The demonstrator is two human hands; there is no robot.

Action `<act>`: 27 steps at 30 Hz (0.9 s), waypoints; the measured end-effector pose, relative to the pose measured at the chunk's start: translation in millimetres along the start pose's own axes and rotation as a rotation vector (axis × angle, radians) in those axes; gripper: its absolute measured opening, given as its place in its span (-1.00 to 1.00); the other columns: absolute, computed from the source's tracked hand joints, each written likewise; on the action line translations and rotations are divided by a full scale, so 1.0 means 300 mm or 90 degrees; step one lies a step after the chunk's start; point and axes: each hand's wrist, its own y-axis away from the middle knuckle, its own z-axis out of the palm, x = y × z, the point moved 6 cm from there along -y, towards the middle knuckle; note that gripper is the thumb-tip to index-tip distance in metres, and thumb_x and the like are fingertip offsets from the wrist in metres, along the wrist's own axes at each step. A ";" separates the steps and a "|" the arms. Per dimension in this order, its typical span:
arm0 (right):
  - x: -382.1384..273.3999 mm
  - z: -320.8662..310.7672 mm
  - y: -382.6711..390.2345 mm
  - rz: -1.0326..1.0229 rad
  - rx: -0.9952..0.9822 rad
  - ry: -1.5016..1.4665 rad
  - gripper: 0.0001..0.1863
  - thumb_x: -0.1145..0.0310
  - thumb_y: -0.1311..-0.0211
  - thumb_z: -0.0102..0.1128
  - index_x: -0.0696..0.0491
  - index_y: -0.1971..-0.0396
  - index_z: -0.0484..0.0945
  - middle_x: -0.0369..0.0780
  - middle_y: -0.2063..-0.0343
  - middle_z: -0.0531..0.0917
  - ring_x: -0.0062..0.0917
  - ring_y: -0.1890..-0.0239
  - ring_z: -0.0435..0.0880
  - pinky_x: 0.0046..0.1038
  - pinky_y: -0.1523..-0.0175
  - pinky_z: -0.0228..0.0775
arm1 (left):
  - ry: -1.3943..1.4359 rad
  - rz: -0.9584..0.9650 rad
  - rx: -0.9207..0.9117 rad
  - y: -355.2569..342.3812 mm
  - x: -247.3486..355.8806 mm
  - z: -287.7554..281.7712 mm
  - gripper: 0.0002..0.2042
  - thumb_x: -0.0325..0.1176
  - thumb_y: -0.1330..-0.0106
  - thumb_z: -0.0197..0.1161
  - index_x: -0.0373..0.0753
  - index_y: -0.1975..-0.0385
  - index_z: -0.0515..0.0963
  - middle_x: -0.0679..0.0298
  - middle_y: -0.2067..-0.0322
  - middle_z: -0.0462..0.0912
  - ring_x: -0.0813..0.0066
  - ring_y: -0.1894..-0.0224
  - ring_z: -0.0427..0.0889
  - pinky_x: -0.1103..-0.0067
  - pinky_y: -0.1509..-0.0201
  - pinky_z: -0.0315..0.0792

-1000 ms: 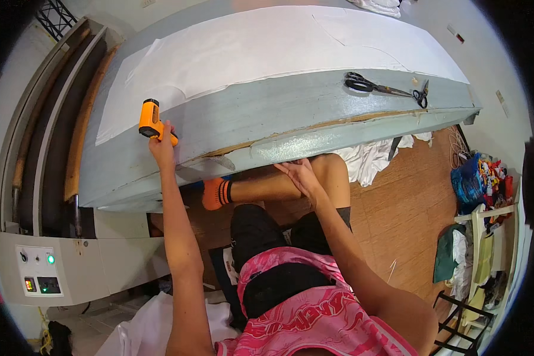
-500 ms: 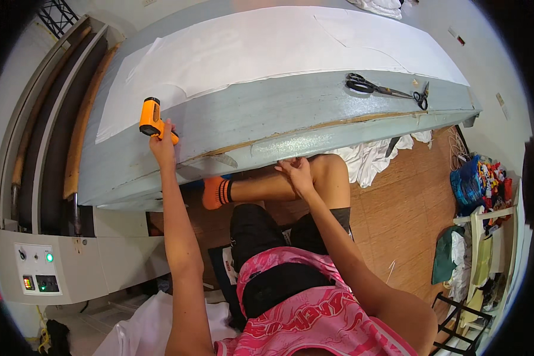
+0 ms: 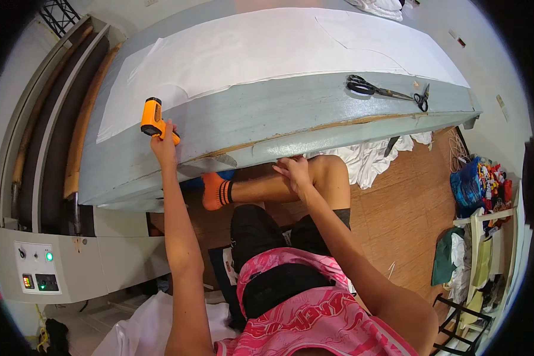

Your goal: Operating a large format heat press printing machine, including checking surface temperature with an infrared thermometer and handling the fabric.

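Note:
My left hand (image 3: 165, 148) grips an orange and black infrared thermometer (image 3: 152, 117) by its handle, just above the near left part of the grey table (image 3: 261, 113). My right hand (image 3: 295, 170) is at the table's front edge, above my raised leg. It holds nothing that I can see, and its fingers are loosely bent and apart. White sheets (image 3: 249, 50) lie flat across the table, several cut edges showing. To their front right rest large black-handled scissors (image 3: 368, 87), with a smaller pair of scissors (image 3: 422, 99) by their tip.
A machine with long rollers (image 3: 59, 130) stands on the left, its control panel (image 3: 37, 268) showing lit lights. White cloth (image 3: 368, 163) hangs below the table's right side. At the far right are a blue bag (image 3: 466, 183) and a rack (image 3: 477, 237) with fabrics.
My right hand's fingers have shifted slightly and spread a little at the table edge. My left hand and the thermometer stay nearly where they were.

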 end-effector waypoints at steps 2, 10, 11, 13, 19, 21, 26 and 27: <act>0.018 -0.007 -0.010 0.010 0.015 0.004 -0.80 0.61 -0.22 0.19 0.21 0.17 0.44 -0.15 0.23 0.54 -0.31 0.18 0.63 -0.26 0.04 0.70 | 0.000 -0.011 0.002 0.007 -0.003 -0.011 -0.77 -0.27 -0.36 0.35 -0.28 0.18 0.54 0.31 0.38 0.65 0.57 0.33 0.60 0.59 0.27 0.48; 0.065 -0.033 -0.151 0.300 -0.014 -0.073 -0.56 0.44 -0.27 0.25 0.19 -0.07 0.32 -0.04 0.05 0.38 -0.19 0.04 0.50 -0.10 -0.13 0.58 | 0.022 0.000 -0.015 0.002 -0.005 0.007 -0.76 -0.27 -0.37 0.35 -0.29 0.17 0.53 0.31 0.38 0.64 0.58 0.34 0.60 0.59 0.25 0.47; 0.070 -0.034 -0.156 0.297 -0.027 -0.069 -0.54 0.42 -0.27 0.26 0.19 -0.09 0.30 -0.03 0.01 0.36 -0.19 0.04 0.50 -0.10 -0.13 0.58 | 0.023 0.002 -0.013 0.002 -0.004 0.008 -0.76 -0.27 -0.37 0.35 -0.29 0.17 0.53 0.31 0.38 0.64 0.58 0.34 0.60 0.59 0.25 0.47; 0.076 -0.039 -0.165 0.289 -0.050 -0.061 -0.50 0.40 -0.28 0.27 0.17 -0.13 0.26 -0.01 -0.05 0.32 -0.19 0.04 0.49 -0.12 -0.13 0.58 | 0.040 -0.002 -0.009 0.005 -0.008 0.018 -0.76 -0.27 -0.36 0.35 -0.29 0.17 0.53 0.31 0.38 0.64 0.57 0.34 0.60 0.59 0.25 0.47; 0.075 -0.026 -0.118 0.242 -0.031 -0.048 -0.49 0.38 -0.29 0.31 0.17 -0.13 0.27 -0.04 -0.07 0.36 -0.23 0.04 0.51 -0.14 -0.11 0.59 | 0.013 0.013 -0.025 -0.004 -0.012 0.000 -0.75 -0.26 -0.36 0.36 -0.29 0.16 0.52 0.30 0.36 0.65 0.57 0.33 0.60 0.58 0.24 0.48; 0.060 -0.020 -0.106 0.189 -0.030 -0.019 -0.48 0.38 -0.29 0.33 0.18 -0.13 0.28 -0.05 -0.07 0.40 -0.26 0.04 0.53 -0.18 -0.09 0.60 | 0.015 -0.002 -0.013 0.001 -0.014 -0.001 -0.75 -0.26 -0.36 0.36 -0.29 0.18 0.53 0.30 0.36 0.65 0.57 0.32 0.60 0.58 0.23 0.48; 0.045 -0.020 -0.082 0.114 -0.035 0.007 -0.38 0.31 -0.27 0.36 0.30 -0.14 0.24 -0.02 -0.06 0.43 -0.28 0.03 0.54 -0.26 -0.04 0.62 | 0.009 0.012 -0.013 0.007 0.007 0.012 -0.74 -0.25 -0.35 0.37 -0.30 0.18 0.53 0.29 0.36 0.66 0.56 0.30 0.61 0.58 0.21 0.48; 0.043 -0.020 -0.078 0.103 -0.032 0.009 -0.38 0.30 -0.27 0.36 0.32 -0.12 0.24 -0.03 -0.04 0.44 -0.30 0.04 0.54 -0.27 -0.04 0.62 | 0.009 0.011 -0.014 0.008 0.009 0.013 -0.74 -0.25 -0.35 0.37 -0.30 0.18 0.53 0.29 0.36 0.66 0.56 0.30 0.61 0.58 0.21 0.48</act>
